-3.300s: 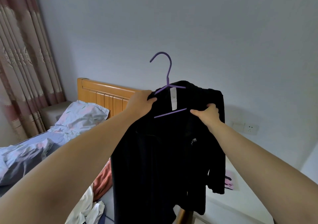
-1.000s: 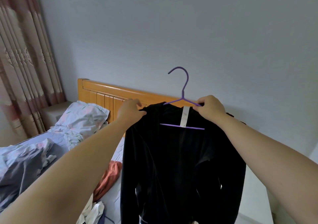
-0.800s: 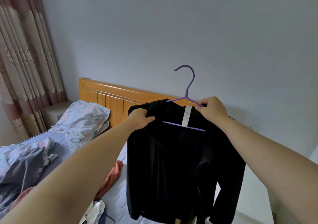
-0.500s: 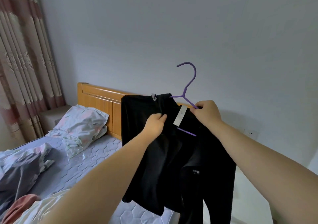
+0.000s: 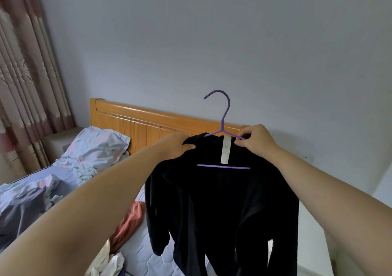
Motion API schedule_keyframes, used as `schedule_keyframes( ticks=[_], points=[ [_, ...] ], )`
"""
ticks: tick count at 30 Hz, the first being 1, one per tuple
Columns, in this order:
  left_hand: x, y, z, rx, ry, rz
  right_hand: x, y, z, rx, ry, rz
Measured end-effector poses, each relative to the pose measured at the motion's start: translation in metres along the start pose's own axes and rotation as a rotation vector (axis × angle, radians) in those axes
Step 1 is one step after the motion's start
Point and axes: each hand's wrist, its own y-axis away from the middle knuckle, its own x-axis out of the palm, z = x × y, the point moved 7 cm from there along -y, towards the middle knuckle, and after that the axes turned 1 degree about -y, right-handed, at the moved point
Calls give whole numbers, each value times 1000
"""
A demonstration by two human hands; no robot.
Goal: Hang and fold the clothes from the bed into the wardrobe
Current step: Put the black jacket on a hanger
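I hold the black jacket (image 5: pixel 222 207) in the air above the bed (image 5: pixel 137 251), draped on a purple hanger (image 5: pixel 223 123). My left hand (image 5: pixel 177 143) grips its collar; my right hand (image 5: pixel 255 140) pinches the hanger arm. Soft, light fabric (likely to slide off): support both shoulders

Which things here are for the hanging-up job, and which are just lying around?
For the job: black jacket, purple hanger, left hand, right hand, orange garment, white garment on the bed.
Just lying about: pillow, quilt, curtain, headboard.
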Motion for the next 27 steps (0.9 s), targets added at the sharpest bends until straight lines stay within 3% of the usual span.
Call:
schedule_keyframes(
  ticks=[3,5,7,11,14,18,19,21,23,25,27],
  points=[
    [-7,3,2,-29,10,-162,-8,-3,-2,104,-48,94],
    [-10,5,5,-55,14,-234,-19,-5,-4,145,171,133],
    [-11,5,4,-74,14,-271,-31,-4,1,160,431,74],
    [-12,3,-10,-60,-8,-286,-41,-3,4,199,554,-79],
    [-12,4,-22,-30,-130,-263,-43,-7,13,215,496,-88],
    [-9,3,-28,14,-199,-247,-49,-9,31,267,74,38],
    [-10,3,-26,2,-156,-257,-50,-7,30,294,56,98],
    [-14,4,-22,-34,-57,-309,-53,-3,16,313,276,230],
    [-20,4,-20,-56,-23,-373,-59,-5,6,202,449,164],
    [-24,3,-21,-73,-2,-410,-58,-4,8,60,304,80],
    [-24,-1,-22,-87,38,-421,-47,-1,13,-10,207,128]
  ],
)
